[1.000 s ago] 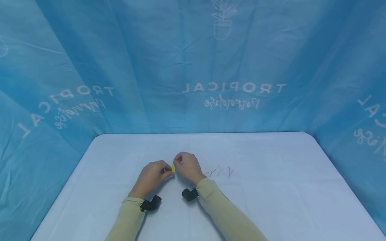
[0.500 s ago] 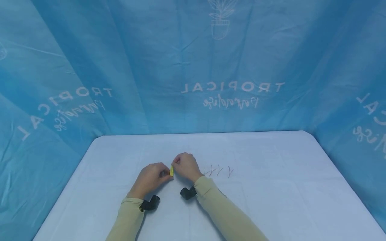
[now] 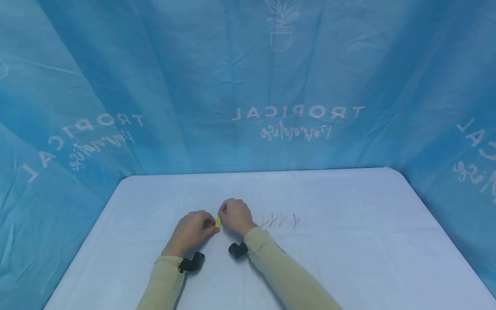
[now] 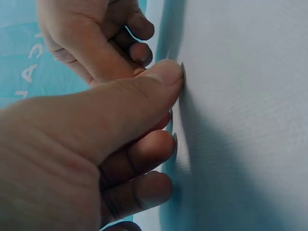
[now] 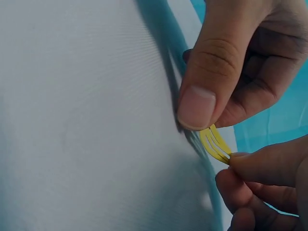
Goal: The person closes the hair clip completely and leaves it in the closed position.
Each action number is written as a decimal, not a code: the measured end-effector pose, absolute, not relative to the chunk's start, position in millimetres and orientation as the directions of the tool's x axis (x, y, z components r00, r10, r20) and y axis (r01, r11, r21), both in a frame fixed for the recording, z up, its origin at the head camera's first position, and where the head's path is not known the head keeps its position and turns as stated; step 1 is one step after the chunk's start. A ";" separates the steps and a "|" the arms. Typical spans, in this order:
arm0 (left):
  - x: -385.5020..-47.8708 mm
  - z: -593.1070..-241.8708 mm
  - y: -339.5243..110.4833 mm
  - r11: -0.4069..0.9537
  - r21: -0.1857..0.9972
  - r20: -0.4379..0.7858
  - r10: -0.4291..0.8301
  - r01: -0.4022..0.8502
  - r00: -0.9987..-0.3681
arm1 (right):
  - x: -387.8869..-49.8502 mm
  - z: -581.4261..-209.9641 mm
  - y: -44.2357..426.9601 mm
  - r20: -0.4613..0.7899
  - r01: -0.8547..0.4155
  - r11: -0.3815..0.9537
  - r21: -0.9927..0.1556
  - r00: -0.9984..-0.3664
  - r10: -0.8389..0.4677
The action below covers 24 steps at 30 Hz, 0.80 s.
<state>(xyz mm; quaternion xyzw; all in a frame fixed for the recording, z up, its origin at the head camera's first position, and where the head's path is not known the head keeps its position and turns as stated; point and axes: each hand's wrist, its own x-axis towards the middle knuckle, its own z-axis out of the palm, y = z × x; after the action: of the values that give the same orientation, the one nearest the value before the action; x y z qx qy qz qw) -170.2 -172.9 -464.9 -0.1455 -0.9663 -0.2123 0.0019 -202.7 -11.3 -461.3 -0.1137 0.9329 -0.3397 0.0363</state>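
A small yellow strip (image 3: 218, 221) with lengthwise slits stretches between both hands; its exact kind is unclear. My right hand (image 3: 235, 215) pinches its upper end between thumb and finger. Its lower end is in the pinch of my left hand (image 3: 191, 231). Seen from the right wrist, the yellow strip (image 5: 221, 142) bends slightly, its two ends covered by fingertips. In the left wrist view, the left hand (image 4: 96, 125) hides the strip. Right of the hands, several thin Y-shaped pieces (image 3: 296, 221) stand in a row on the white tabletop (image 3: 348, 258).
Black wrist cameras (image 3: 237, 249) sit on both wrists, close above the cloth. Blue printed curtains (image 3: 201, 86) enclose the table at the back and both sides. The table's far edge lies just beyond the hands.
Both hands have shifted slightly left, the yellow strip moving with them and tilting a little. Each hand keeps its pinch. The row of Y-shaped pieces stays put.
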 end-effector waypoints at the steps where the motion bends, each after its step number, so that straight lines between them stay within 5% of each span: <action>1: -170.1 -465.1 -173.2 0.868 0.419 0.057 0.270 0.268 -0.961 | -202.7 -461.9 -11.7 0.007 -0.191 0.757 -0.625 -0.971 -0.240; 24: -170.3 -462.1 -175.5 0.852 0.501 -0.062 0.212 0.154 -0.975 | -196.8 -464.5 -14.9 0.019 -0.290 0.825 -0.485 -0.947 -0.321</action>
<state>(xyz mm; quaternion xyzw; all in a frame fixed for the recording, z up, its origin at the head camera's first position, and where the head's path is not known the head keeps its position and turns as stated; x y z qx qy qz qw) -170.3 -175.5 -462.1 -0.0951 -0.9605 -0.2550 -0.0573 -196.8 -14.9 -464.5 -0.1601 0.9548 -0.2485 0.0315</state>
